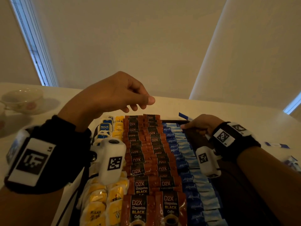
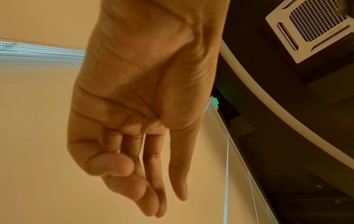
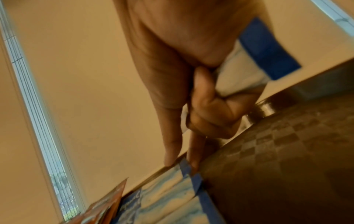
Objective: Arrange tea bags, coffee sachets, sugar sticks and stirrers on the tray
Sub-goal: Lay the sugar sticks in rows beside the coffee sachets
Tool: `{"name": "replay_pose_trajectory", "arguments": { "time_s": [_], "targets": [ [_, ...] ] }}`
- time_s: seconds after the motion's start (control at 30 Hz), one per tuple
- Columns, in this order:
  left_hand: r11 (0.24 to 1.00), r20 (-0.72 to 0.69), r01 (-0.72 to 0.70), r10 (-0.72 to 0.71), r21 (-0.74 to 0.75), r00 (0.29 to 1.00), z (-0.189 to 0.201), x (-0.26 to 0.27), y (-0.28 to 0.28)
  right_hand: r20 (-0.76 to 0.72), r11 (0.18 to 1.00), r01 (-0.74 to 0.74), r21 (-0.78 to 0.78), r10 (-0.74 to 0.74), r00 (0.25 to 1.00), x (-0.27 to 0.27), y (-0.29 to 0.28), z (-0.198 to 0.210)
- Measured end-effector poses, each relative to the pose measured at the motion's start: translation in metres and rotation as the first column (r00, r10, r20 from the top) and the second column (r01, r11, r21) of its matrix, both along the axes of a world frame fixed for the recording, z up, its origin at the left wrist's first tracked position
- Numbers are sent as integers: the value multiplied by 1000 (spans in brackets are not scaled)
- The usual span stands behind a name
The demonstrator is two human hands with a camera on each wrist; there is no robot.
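The right hand (image 1: pixel 201 126) grips spare sugar sticks (image 1: pixel 184 116), fingertips aligning the row beneath, while the left hand (image 1: pixel 114 93) hovers loose and empty.

**Black wrist straps, white camera pods**

Two bare forearms, no sleeves. Around the left wrist, a wide black fabric band (image 1: pixel 53 154) carrying a white plate with a black square code marker lettered "L5" (image 1: pixel 32 162). Mounted beside it, a rounded white camera pod (image 1: pixel 112 162) with a dark lens on top, a black-and-white marker on its face and a silver screw at its side. Around the right wrist, a matching black band (image 1: pixel 234 139) with white marker plates (image 1: pixel 223 137), plus a second white pod (image 1: pixel 206 161), likewise tagged.
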State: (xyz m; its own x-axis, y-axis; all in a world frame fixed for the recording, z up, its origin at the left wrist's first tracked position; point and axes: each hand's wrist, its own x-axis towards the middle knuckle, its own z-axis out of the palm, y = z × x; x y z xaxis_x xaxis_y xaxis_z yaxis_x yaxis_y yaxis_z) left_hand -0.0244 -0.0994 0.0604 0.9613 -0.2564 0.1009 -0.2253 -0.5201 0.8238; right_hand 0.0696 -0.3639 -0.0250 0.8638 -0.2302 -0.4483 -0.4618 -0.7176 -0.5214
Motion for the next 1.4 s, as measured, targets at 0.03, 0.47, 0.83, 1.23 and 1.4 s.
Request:
{"name": "replay_pose_trajectory", "arguments": {
  "time_s": [0.03, 0.47, 0.83, 1.23, 1.4],
  "targets": [
    [1000, -2, 1, -1, 8, 1000, -1, 0, 0, 4, 1000, -8, 19, 8, 1000, -2, 0, 1],
    [1000, -130, 9, -6, 25, 992, -19, 2, -29, 562, 867, -495, -57, 437, 702, -74, 20, 28],
    [991, -133, 135, -130, 27, 983, -25, 0, -36, 602, 826, -525, 203, 318, 732, -111, 32, 29],
    [992, 222, 69, -44, -104, 974, -19, -4, -42, 146, 33, -142, 989, -248, 958, -122, 25, 46],
    [989, 316, 139, -148, 51, 937, -13, -18, -53, 182, 101, -160, 982, -284, 941, -125, 33, 57]
  ]
}}
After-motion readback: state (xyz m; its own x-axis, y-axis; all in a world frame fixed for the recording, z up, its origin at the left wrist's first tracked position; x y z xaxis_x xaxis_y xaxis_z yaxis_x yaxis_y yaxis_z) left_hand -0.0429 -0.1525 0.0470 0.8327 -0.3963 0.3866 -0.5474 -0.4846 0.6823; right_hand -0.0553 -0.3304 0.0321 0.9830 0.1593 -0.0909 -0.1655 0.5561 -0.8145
